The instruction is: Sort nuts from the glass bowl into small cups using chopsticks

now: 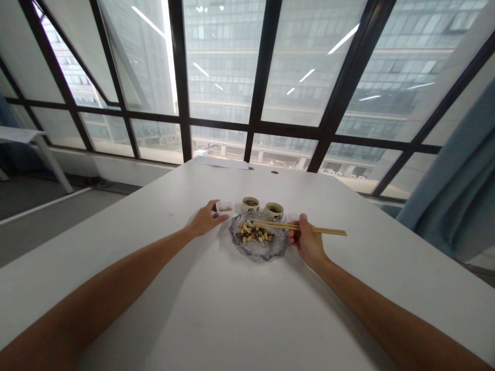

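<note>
My left hand (pixel 207 217) is closed on the side of a small white cup (pixel 225 212), with thumb and fingers around its near and far edges. Pale bits lie in that cup. A pair of wooden chopsticks (pixel 328 231) is held in my right hand (pixel 307 239). Their tips reach left over a clear glass bowl (pixel 280 250), where peanuts (pixel 260 236) and dark, seed-like pieces lie mixed. Whether the tips pinch anything is too small to tell. Behind the bowl stand two cream cups, a left one (pixel 250 208) and a right one (pixel 274 214), both with dark contents.
A second white container (pixel 293 217) is partly hidden behind my right hand. Papers (pixel 220 163) and a small round brown thing (pixel 274 172) lie at the far end of the white table (pixel 232 319). Windows rise behind; a blue curtain (pixel 452 180) hangs at right.
</note>
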### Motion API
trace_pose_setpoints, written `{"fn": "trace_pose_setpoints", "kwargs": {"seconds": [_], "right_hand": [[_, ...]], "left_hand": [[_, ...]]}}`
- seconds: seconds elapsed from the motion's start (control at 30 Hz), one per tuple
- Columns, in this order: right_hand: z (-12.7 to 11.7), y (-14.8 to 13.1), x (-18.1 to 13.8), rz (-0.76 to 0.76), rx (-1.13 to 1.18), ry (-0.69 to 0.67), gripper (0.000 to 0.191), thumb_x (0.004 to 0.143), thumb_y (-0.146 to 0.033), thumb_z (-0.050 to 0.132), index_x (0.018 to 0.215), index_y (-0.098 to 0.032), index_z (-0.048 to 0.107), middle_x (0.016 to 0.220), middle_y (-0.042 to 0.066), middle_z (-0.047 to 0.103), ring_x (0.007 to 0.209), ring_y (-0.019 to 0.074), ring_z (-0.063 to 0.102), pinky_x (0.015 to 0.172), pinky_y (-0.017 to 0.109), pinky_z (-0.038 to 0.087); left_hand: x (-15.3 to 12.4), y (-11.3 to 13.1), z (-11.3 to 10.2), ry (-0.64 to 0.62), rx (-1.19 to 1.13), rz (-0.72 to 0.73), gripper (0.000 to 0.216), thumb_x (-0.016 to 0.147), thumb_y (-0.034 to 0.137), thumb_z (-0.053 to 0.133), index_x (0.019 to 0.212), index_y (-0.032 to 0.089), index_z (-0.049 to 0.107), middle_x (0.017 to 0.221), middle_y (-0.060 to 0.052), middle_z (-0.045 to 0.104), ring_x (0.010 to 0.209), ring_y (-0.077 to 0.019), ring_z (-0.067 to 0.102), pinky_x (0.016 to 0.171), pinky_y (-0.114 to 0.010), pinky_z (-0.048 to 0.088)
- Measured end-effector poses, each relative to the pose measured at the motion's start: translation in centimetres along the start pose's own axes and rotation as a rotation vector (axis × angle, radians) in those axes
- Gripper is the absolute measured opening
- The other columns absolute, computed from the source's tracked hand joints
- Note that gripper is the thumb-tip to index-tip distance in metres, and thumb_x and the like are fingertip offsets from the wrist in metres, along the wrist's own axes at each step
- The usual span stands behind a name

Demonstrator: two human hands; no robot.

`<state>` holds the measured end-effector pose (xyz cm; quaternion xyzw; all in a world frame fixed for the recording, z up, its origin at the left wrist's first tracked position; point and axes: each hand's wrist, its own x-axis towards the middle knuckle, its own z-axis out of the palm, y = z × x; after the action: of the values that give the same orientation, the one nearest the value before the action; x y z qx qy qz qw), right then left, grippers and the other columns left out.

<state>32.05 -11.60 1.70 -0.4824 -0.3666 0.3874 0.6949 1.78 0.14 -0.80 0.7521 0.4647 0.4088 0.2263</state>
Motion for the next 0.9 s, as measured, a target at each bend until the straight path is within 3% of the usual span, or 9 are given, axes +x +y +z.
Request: {"fn": "trace_pose_setpoints", "kwargs": {"seconds": [0.2, 0.4, 0.9], "right_hand": [[0.4, -0.5, -0.8, -0.145, -0.043, 0.023, 0.063, 0.071, -0.079, 0.063, 0.070, -0.016, 0.062, 0.046, 0.001, 0.057, 0.034, 0.0121, 0.049, 0.030, 0.022, 0.034], [0.7, -1.1, -2.1, -0.337, -0.168, -0.072, 0.059, 0.080, -0.074, 0.059, 0.072, -0.016, 0.065, 0.047, 0.001, 0.058, 0.037, 0.0125, 0.051, 0.033, 0.023, 0.036], [0.6, -1.1, -2.3, -0.373, -0.230, -0.117, 0.060, 0.081, -0.074, 0.057, 0.072, -0.016, 0.065, 0.047, 0.002, 0.058, 0.036, 0.0124, 0.051, 0.032, 0.023, 0.037]], "left_hand": [[0.0, 0.1, -0.1, 0.014, -0.001, 0.013, 0.072, 0.072, 0.049, 0.073, 0.131, 0.016, 0.049, 0.113, -0.012, 0.069, 0.102, -0.0250, 0.067, 0.091, -0.039, 0.051], [-0.1, 0.1, -0.1, 0.024, -0.019, 0.046, 0.070, 0.071, 0.046, 0.074, 0.130, 0.017, 0.048, 0.116, -0.011, 0.068, 0.107, -0.0241, 0.065, 0.093, -0.039, 0.050], [0.0, 0.2, -0.1, 0.032, -0.005, 0.056, 0.069, 0.071, 0.045, 0.076, 0.128, 0.018, 0.049, 0.114, -0.010, 0.068, 0.105, -0.0233, 0.065, 0.093, -0.039, 0.051]]}}
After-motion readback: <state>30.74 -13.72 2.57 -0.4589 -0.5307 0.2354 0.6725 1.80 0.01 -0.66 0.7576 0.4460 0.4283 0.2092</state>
